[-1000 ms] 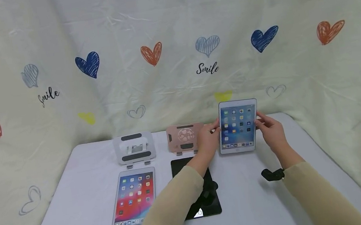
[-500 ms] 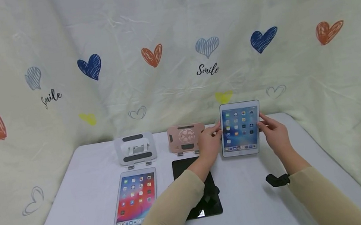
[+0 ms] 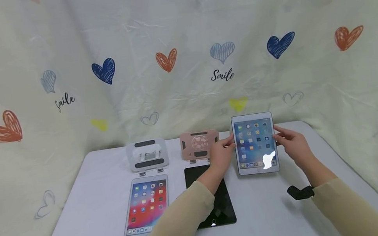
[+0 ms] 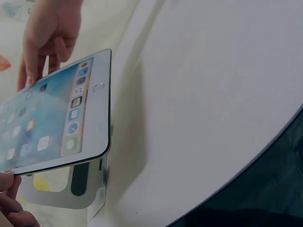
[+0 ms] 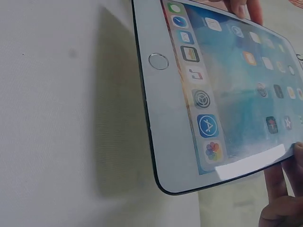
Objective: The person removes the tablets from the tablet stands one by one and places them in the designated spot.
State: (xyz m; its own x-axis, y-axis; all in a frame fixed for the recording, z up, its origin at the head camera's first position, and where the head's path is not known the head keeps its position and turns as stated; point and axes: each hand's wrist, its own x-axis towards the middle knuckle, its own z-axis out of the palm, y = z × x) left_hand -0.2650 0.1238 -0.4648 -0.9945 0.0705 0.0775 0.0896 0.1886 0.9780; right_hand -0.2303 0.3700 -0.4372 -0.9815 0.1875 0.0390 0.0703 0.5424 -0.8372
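A white tablet point(image 3: 255, 141) with a lit blue home screen is held upright by its two long sides toward the right of the table. My left hand point(image 3: 220, 157) pinches its left edge, thumb at the front. On the opposite edge my right hand point(image 3: 296, 148) grips it, with fingers partly hidden behind. The left wrist view shows a pale stand point(image 4: 59, 198) with a dark pad behind the tablet. Whether the two touch I cannot tell. In the right wrist view the tablet's bottom edge is apart from the tabletop, over its shadow point(image 5: 113, 109).
A second white tablet point(image 3: 146, 206) with a red-blue screen lies flat at left, before a grey-white stand point(image 3: 147, 155). A black tablet point(image 3: 222, 204) lies under my left forearm, before a pink stand point(image 3: 199, 145). A printed curtain point(image 3: 181, 24) hangs behind the white table point(image 3: 80, 210).
The held tablet has come nearer and lower in the head view and stands straighter, with a bright glare on its lower screen. Both hands keep their hold. The head view has turned slightly left.
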